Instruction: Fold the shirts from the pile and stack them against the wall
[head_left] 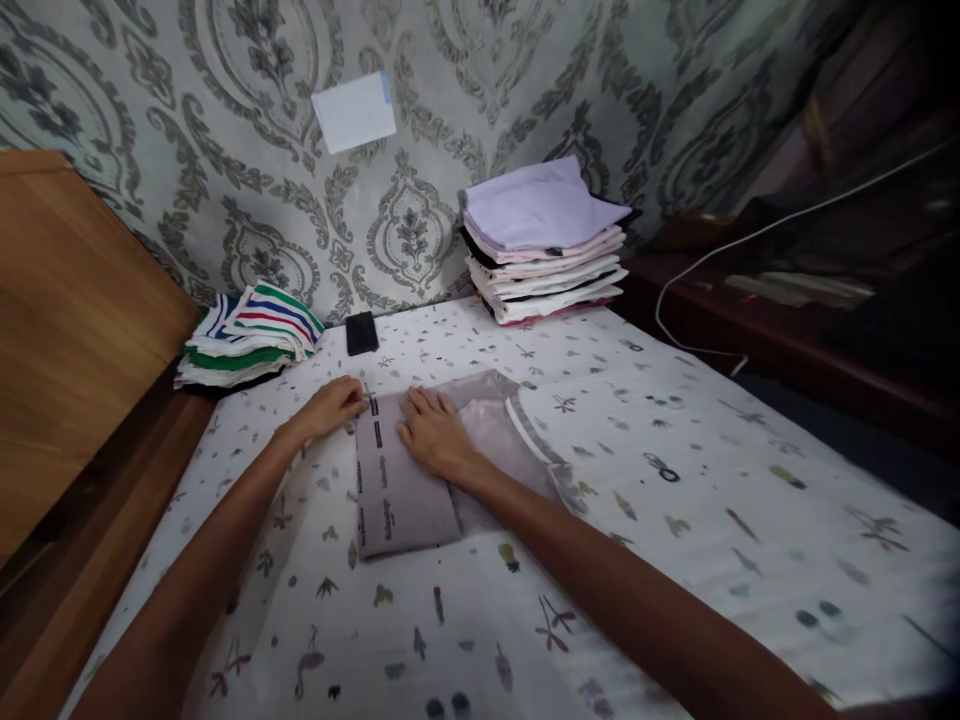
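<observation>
A greyish-mauve T-shirt (409,500) lies partly folded on the patterned bedsheet, its neckline towards the right and rows of dark lettering near its left edge. My right hand (433,430) rests palm down on the folded layer, fingers stretched out. At the shirt's far left corner is my left hand (335,405), its fingers curled together at the fabric's edge; the fingertips are partly hidden.
Folded clothes form a tall stack (546,240) by the wall, lilac on top. A smaller striped pile (251,335) sits at the back left beside a wooden panel (82,330). A black wallet-like object (361,333) lies between them. A white cable (660,300) trails at right.
</observation>
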